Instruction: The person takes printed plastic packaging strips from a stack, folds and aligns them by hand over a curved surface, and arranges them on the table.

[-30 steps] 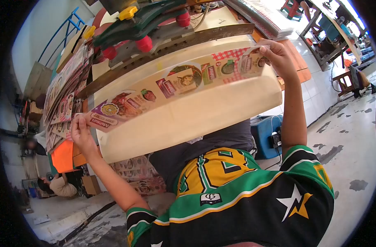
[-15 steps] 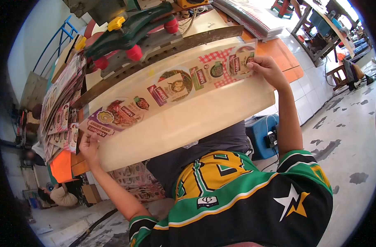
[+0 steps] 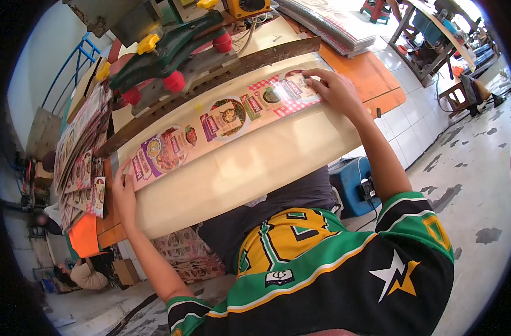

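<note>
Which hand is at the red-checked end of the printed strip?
Your right hand; your left hand is at the opposite, purple-marked end of the printed strip.

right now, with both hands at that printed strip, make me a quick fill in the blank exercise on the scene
1. The right hand is at the end of the printed strip with the red-and-white ____ pattern.
2. The left hand is nearer than the right to the bright ____ sheet beside the stack of printed sheets.
3. The dark green frame has yellow knobs and ____ cylinders.

Missing words: checked; orange; red
</note>
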Demonstrator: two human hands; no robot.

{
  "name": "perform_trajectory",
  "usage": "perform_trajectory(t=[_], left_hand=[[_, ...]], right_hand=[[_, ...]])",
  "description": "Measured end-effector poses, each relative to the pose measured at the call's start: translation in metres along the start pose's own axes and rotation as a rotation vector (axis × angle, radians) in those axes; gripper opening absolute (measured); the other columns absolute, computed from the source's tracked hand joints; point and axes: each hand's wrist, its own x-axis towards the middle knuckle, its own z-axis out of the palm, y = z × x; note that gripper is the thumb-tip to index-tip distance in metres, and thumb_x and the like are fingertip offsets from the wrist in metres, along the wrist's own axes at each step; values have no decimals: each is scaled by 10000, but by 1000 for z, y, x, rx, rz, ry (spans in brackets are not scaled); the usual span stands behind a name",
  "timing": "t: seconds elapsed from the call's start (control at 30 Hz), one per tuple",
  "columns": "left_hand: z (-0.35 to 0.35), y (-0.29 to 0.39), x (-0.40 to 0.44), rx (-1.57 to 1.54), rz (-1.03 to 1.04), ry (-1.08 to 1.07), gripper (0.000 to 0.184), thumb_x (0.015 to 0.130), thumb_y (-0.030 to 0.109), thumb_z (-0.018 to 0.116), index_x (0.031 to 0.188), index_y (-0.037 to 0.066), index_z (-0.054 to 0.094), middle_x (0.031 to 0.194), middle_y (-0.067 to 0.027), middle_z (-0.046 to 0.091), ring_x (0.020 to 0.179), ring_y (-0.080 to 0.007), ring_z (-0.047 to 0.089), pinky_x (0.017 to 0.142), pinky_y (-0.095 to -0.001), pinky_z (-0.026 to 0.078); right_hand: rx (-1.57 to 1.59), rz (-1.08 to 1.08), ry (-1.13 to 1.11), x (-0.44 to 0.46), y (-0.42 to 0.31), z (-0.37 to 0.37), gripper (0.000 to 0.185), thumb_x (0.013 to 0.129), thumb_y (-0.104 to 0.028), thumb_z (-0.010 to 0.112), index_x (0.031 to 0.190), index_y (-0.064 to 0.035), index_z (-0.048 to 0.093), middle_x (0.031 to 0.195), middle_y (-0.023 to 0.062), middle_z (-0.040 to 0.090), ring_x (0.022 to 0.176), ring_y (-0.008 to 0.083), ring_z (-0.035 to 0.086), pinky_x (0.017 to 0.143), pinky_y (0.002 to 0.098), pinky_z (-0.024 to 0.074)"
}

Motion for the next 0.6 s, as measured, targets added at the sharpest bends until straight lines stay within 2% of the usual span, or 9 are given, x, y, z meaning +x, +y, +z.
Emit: perform_trajectory(t=[0.03, 0.07, 0.13, 0.17, 0.23, 0.33, 0.47, 0.6], left_hand=[[3, -3, 0, 8, 126, 35, 372, 1016, 60, 453, 1356, 25, 601, 1151, -146, 714, 1065, -181, 642, 965, -291, 457], [4, -6, 2, 5, 131, 39, 372, 1016, 60, 453, 1356, 25, 601, 1151, -146, 714, 1065, -181, 642, 965, -291, 457], [6, -6, -2, 9, 83, 11, 345, 1029, 91, 470, 1324, 26, 635, 1245, -157, 685, 1167, -220, 614, 1020, -319, 434], [7, -2, 19, 15, 63, -11, 345, 1029, 91, 470, 1324, 26, 635, 1245, -157, 685, 1167, -220, 614, 1020, -319, 434], [9, -3, 25, 17, 77, 23, 347, 1039, 200, 517, 1303, 17, 648, 1253, -173, 686, 1135, -224, 631, 1021, -330, 435], [14, -4, 25, -15, 103, 76, 368, 1033, 271, 553, 1269, 14, 672, 1210, -182, 705, 1114, -221, 641, 1005, -328, 447], [14, -6, 21, 41, 62, 97, 337, 1036, 250, 553, 1260, 35, 684, 1209, -163, 712, 1118, -213, 648, 999, -320, 452], [13, -5, 20, 62, 37, 127, 360, 1031, 304, 564, 1249, 49, 695, 1189, -163, 719, 1100, -219, 659, 986, -322, 459]], right_hand=[[-78, -45, 45, -2, 1, 2, 343, 971, -398, 596, 1212, -183, 712, 979, 151, 728, 936, 295, 681, 806, 413, 504], [-79, -47, 52, -2, 0, 2, 343, 971, -398, 596, 1212, -183, 712, 979, 151, 728, 936, 295, 681, 806, 413, 504], [-101, -63, 45, -7, -1, 2, 330, 980, -392, 575, 1214, -205, 715, 1075, 151, 723, 1039, 332, 659, 866, 446, 503], [-101, -50, 18, 18, 1, 6, 330, 980, -392, 575, 1214, -205, 715, 1075, 151, 723, 1039, 332, 659, 866, 446, 503], [-102, -120, 75, 29, 3, 15, 349, 986, -438, 567, 1201, -213, 724, 978, 140, 734, 958, 343, 661, 804, 455, 496], [-108, -96, 95, 29, 5, 20, 340, 985, -433, 565, 1168, -208, 743, 992, 142, 735, 925, 349, 669, 780, 455, 502], [-106, -96, 123, 26, 10, 25, 334, 983, -431, 570, 1153, -208, 752, 988, 141, 736, 901, 351, 676, 763, 455, 506], [-117, -93, 140, 27, 10, 26, 340, 976, -441, 578, 1160, -213, 750, 990, 142, 735, 913, 348, 676, 770, 453, 506]])
